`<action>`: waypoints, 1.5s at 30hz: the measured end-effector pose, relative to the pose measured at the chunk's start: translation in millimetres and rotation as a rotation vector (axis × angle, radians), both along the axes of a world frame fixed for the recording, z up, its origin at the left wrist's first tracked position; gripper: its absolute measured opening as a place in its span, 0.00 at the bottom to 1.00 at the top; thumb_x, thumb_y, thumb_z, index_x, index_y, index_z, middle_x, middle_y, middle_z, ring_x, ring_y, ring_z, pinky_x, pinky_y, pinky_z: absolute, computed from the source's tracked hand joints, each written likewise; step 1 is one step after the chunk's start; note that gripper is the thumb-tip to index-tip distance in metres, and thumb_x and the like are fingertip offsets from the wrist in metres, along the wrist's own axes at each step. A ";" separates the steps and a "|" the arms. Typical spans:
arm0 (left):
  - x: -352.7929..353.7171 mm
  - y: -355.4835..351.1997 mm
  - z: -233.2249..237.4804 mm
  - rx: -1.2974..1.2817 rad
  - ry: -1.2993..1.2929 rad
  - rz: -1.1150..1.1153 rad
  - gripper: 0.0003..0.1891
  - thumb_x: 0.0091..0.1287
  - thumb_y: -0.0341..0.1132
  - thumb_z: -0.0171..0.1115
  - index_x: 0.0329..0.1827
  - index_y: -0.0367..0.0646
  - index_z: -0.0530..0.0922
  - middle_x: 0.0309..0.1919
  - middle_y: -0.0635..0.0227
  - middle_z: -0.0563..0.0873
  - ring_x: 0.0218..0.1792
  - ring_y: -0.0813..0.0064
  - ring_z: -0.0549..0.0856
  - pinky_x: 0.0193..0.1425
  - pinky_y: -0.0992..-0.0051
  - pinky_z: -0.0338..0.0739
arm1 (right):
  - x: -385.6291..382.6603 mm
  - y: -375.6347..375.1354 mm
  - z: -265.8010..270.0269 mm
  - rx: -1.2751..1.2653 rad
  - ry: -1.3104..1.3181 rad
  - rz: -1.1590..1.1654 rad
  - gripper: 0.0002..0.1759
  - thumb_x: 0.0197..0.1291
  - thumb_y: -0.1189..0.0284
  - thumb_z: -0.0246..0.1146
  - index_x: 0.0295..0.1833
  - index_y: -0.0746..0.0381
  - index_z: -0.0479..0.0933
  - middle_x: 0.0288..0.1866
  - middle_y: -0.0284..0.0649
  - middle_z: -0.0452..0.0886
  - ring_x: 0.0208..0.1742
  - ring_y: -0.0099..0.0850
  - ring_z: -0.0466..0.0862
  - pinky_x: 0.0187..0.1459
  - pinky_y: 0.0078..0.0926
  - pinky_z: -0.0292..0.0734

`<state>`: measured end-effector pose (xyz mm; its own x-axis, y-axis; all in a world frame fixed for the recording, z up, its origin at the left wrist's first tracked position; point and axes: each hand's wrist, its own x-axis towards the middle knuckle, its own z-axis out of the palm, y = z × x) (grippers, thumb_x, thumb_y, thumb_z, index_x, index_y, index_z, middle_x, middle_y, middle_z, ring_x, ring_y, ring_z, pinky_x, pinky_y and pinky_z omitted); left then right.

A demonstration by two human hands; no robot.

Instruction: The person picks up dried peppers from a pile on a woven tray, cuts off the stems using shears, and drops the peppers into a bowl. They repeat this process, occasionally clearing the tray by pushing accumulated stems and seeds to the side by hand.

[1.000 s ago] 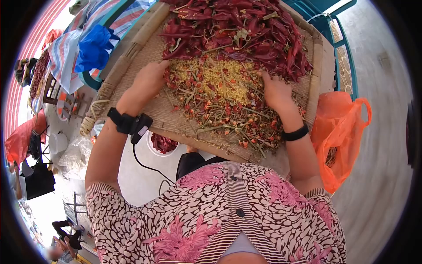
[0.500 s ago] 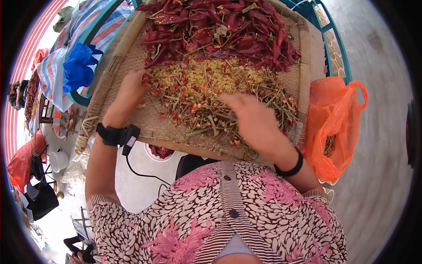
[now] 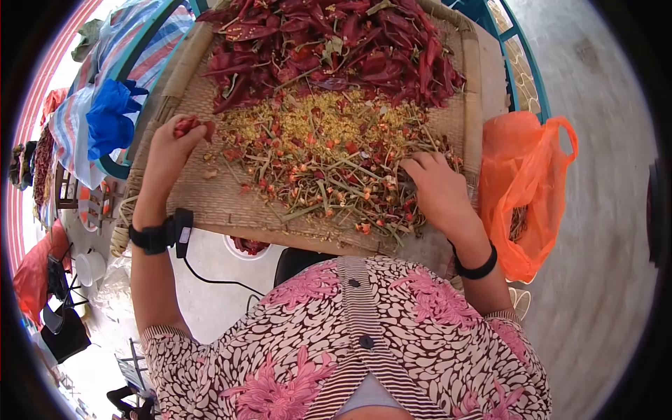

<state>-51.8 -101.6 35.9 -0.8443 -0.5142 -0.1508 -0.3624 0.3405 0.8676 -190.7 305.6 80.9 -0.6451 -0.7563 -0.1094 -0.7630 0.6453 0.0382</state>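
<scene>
Lifting off the litter since half a second ago, the left hand (image 3: pixel 171 143) is clenching red chili pieces (image 3: pixel 190 126) at the woven tray's (image 3: pixel 210 199) left edge, mid-left of the frame. The right hand (image 3: pixel 439 187) is lying palm-down at centre right, fingers curling into stiff stems (image 3: pixel 329 189); I cannot tell whether it is gripping any. Wrinkled dried chilies (image 3: pixel 329 42) are heaping along the top, and a glossy orange bag (image 3: pixel 532 175) is hanging at right.

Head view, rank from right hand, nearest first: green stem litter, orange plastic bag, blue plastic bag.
1. Green stem litter: touching the right hand.
2. Orange plastic bag: just to its right.
3. Blue plastic bag: far left.
</scene>
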 end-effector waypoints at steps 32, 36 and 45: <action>33.4 141.2 1.2 1.300 0.375 0.194 0.12 0.65 0.27 0.61 0.51 0.36 0.76 0.38 0.65 0.82 0.32 0.78 0.76 0.34 0.78 0.69 | -86.1 -40.0 -8.0 -0.427 -0.650 -0.231 0.14 0.57 0.70 0.65 0.47 0.65 0.78 0.37 0.36 0.81 0.39 0.25 0.77 0.44 0.26 0.72; 38.9 137.1 0.1 1.347 0.434 0.185 0.13 0.65 0.26 0.61 0.51 0.36 0.76 0.37 0.66 0.80 0.33 0.78 0.75 0.35 0.78 0.69 | -73.7 -25.9 20.2 -0.491 -0.474 -0.250 0.15 0.58 0.70 0.65 0.49 0.63 0.78 0.39 0.41 0.84 0.40 0.33 0.83 0.44 0.30 0.74; 42.7 139.1 -0.1 1.405 0.447 0.168 0.12 0.68 0.31 0.62 0.52 0.40 0.74 0.36 0.71 0.72 0.37 0.78 0.70 0.37 0.79 0.68 | -82.8 5.1 13.8 -0.078 -0.057 -0.436 0.13 0.61 0.66 0.61 0.51 0.51 0.78 0.45 0.45 0.80 0.49 0.47 0.80 0.45 0.42 0.75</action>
<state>-9.1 37.4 35.8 -0.9002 -0.2650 -0.3455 0.0674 -0.8687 0.4908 -273.5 310.7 94.8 -0.9002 -0.4221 -0.1071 -0.4182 0.9065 -0.0575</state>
